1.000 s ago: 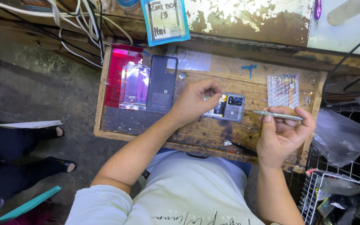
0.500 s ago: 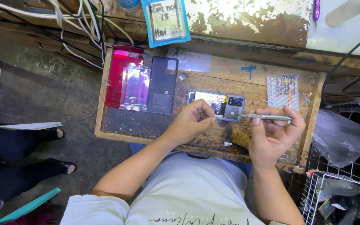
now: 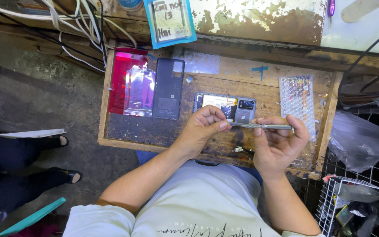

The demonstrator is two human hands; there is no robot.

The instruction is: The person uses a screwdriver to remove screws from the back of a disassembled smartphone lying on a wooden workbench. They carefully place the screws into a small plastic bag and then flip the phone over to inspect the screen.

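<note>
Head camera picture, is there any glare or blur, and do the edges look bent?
Head view: sharp on both hands, left hand and right hand on the thin metal tool; pink glare on the clear plastic sleeve; wide-lens bending at the frame edges; soft, even light.

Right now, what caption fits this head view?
Left hand touches the tip of a slim metal tool held by right hand above an opened phone.

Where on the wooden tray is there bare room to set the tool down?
Bare wood lies on the wooden tray between the dark back cover and the bubble-wrap sheet, above the opened phone. The dark near-left strip is also free. Around both hands it is crowded.
</note>
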